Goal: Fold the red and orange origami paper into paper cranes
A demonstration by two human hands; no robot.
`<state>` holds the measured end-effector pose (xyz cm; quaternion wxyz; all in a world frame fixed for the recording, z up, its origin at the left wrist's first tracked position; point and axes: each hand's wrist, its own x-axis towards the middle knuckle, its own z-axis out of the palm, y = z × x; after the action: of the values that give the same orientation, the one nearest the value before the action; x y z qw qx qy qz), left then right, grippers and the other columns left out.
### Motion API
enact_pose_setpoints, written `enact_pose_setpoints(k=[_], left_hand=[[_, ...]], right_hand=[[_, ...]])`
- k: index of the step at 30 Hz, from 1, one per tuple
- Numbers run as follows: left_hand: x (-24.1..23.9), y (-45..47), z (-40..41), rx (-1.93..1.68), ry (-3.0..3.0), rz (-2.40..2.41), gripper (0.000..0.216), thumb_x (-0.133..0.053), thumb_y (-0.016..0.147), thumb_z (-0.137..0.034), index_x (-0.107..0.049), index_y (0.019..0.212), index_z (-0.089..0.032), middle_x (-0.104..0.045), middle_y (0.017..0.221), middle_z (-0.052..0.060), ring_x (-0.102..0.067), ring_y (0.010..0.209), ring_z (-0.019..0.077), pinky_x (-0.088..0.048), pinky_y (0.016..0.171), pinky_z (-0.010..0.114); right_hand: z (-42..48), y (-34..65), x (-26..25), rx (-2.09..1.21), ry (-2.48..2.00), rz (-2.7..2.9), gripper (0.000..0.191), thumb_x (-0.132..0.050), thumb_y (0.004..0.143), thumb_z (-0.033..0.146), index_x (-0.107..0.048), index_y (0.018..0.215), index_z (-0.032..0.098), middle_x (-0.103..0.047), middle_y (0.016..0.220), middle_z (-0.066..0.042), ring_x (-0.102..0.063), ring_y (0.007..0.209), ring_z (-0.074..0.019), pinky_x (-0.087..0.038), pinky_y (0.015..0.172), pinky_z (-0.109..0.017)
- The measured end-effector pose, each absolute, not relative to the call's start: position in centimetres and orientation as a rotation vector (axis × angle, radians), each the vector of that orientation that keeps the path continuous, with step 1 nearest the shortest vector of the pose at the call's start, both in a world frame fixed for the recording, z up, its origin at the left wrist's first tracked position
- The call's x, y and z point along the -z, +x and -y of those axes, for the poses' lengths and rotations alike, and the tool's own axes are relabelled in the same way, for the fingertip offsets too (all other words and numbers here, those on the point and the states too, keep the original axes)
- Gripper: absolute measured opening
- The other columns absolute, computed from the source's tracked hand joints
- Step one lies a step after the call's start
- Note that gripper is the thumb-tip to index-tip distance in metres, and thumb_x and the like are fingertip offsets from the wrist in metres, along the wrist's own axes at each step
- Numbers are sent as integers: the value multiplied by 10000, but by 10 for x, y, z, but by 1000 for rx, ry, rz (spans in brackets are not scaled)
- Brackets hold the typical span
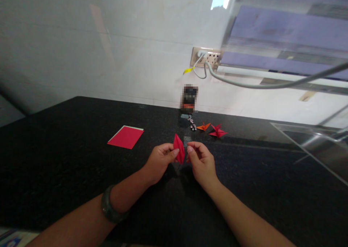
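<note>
My left hand (160,162) pinches a folded red origami paper (178,148) between thumb and fingers, above the dark counter. The paper is a narrow, pointed, diamond-like shape with creases, standing upright. Just to its right, my right hand (202,162) has its fingers curled in, the thumb close to the index finger, with nothing visible between them. A small gap shows between that hand and the paper. Beyond my hands lie an orange paper crane (203,126) and red folded paper cranes (218,131). A stack of square paper (126,137), red on top, lies to the left.
The black counter (67,160) meets a pale tiled wall. A pixelated object (189,98) stands against that wall, with a patterned strip (191,123) before it. A steel sink (320,145) is at the right. A grey cable (244,83) runs from the wall socket (206,57).
</note>
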<state>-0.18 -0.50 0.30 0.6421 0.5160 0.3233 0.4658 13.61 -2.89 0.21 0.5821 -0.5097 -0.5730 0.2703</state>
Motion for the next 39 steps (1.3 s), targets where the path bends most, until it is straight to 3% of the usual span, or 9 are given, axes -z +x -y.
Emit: enact_pose_setpoints(k=[6, 16, 25, 39], left_hand=[[-3, -1, 6, -1000, 1113, -685, 211, -608, 711, -321, -590, 796, -129, -627, 685, 25, -576, 615, 121, -449, 629, 262], [-9, 2, 8, -1055, 1186, -765, 208, -670, 641, -299, -603, 692, -109, -626, 663, 20, -545, 619, 112, -419, 611, 231], [-9, 2, 7, -1089, 1195, -825, 220, -649, 657, -323, -567, 682, -120, -576, 610, -10, -493, 567, 85, -381, 561, 210], [-7, 0, 7, -1153, 1146, -911, 243, -688, 604, -302, -532, 538, -128, -543, 506, -29, -460, 493, 78, -337, 497, 206]], right_hand=[[28, 135, -6, -884, -1162, 1341, 166, -552, 741, 309, -600, 728, 150, -561, 595, 3, -482, 469, -97, -413, 452, -222], [32, 136, -3, -567, -1197, 1478, 105, -548, 741, 213, -602, 666, 164, -555, 612, 0, -491, 537, -99, -398, 503, -215], [38, 133, -12, -406, -1055, 1635, 140, -520, 765, 140, -655, 772, 177, -600, 671, -30, -547, 604, -117, -435, 552, -242], [35, 132, -10, -573, -1056, 1518, 77, -592, 734, 191, -669, 732, 188, -616, 674, -22, -552, 597, -119, -430, 548, -238]])
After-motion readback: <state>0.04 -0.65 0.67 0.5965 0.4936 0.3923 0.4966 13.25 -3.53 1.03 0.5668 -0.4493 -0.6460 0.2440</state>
